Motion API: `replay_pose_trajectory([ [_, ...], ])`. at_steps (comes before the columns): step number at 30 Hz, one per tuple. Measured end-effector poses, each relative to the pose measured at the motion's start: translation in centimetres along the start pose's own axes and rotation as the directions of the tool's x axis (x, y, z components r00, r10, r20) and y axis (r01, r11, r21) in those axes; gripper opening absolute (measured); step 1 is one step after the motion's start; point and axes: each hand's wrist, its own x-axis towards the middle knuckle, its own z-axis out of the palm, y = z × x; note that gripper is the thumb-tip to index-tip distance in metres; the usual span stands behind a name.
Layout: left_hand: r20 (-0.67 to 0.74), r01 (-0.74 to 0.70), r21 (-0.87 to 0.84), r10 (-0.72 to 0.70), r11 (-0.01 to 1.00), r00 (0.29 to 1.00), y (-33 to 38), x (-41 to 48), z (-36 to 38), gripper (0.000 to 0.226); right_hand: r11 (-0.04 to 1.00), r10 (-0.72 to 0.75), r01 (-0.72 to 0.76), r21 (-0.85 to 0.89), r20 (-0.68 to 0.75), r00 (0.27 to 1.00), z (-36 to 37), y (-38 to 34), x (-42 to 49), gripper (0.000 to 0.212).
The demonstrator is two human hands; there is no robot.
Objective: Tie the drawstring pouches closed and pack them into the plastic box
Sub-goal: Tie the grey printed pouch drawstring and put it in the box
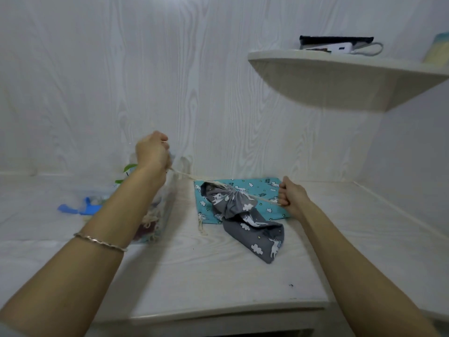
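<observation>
A grey drawstring pouch (245, 222) with white cloud and unicorn prints lies on the white table (218, 276), its neck gathered tight. Its cream drawstring (192, 176) runs out taut to both sides. My left hand (153, 152) grips one end, raised up and to the left. My right hand (290, 195) grips the other end low at the right. Under the grey pouch lies a flat turquoise pouch (262, 188) with the same kind of print. The clear plastic box (165, 203) stands at the left behind my left forearm, with pouches and cream cords showing inside.
A blue plastic piece (77, 208) and green leaves (128, 169) sit left of the box. A white curved shelf (340, 76) juts from the right wall above the table, carrying a dark flat item and a white device with a cable. The table's front edge is close below.
</observation>
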Motion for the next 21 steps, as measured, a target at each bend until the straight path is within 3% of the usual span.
replay_pose_trajectory([
  [2,0.316,0.081,0.079,-0.102,0.994,0.943,0.4,-1.4,0.7,0.025,0.959,0.004,0.040,-0.282,0.154,0.988,1.9,-1.5,-1.1,0.025],
  [4,0.551,0.133,0.163,-0.201,0.978,0.810,1.3,-3.0,1.6,0.026,0.868,0.085,0.089,-0.489,0.322,0.943,4.1,-3.3,-2.9,0.015],
  [6,0.682,0.091,0.206,-0.210,0.974,0.700,1.9,-4.1,2.7,0.031,0.757,0.092,0.216,-0.617,0.428,0.899,6.1,-4.6,-4.7,0.012],
  [9,0.783,-0.028,0.180,-0.126,0.983,0.608,2.2,-4.9,4.3,0.034,0.658,-0.066,0.449,-0.605,0.547,0.834,8.2,-5.8,-7.1,0.021],
  [11,0.791,-0.175,0.205,-0.058,0.963,0.608,1.9,-5.0,5.0,0.034,0.652,-0.172,0.543,-0.530,0.594,0.786,9.1,-6.0,-8.2,0.017],
  [13,0.768,-0.361,0.274,0.023,0.892,0.640,1.4,-5.1,5.6,0.034,0.715,-0.201,0.552,-0.429,0.630,0.750,9.5,-6.0,-9.0,0.010],
  [17,0.657,-0.534,0.357,0.200,0.767,0.727,0.5,-4.5,6.3,0.035,0.927,-0.039,0.292,-0.234,0.717,0.696,9.1,-5.0,-9.6,0.021],
  [19,0.661,-0.497,0.419,0.120,0.760,0.741,0.0,-4.1,6.2,0.036,0.935,-0.009,0.267,-0.232,0.739,0.674,8.7,-4.2,-9.8,0.023],
  [21,0.681,-0.380,0.482,-0.065,0.789,0.730,-0.6,-4.0,5.9,0.037,0.906,-0.044,0.335,-0.260,0.728,0.684,8.8,-3.5,-9.9,0.016],
])
